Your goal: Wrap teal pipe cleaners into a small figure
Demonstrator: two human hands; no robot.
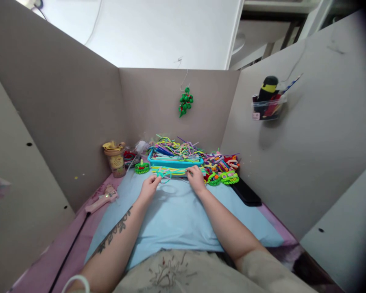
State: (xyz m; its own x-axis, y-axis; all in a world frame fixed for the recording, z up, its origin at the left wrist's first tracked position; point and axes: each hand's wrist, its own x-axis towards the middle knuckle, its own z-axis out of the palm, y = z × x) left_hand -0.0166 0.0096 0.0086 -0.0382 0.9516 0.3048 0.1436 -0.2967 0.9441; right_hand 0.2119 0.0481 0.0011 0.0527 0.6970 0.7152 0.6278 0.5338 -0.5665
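Note:
My left hand is closed in a pinch on looped turquoise pipe cleaners, with a pale loop hanging to their right. A short way to the right, the fingers of my right hand are pressed together too; whatever they hold is too small to make out. Both hands hover over the near side of a blue tray, heaped with pipe cleaners in many colours. Straight yellow and green strips lie in front of it, partly behind my hands.
A green pipe-cleaner figure sits left of the tray, and similar green ones sit right. A black flat case, a pink glue gun with cord and a cup flank the blue sheet. Grey panels enclose the table.

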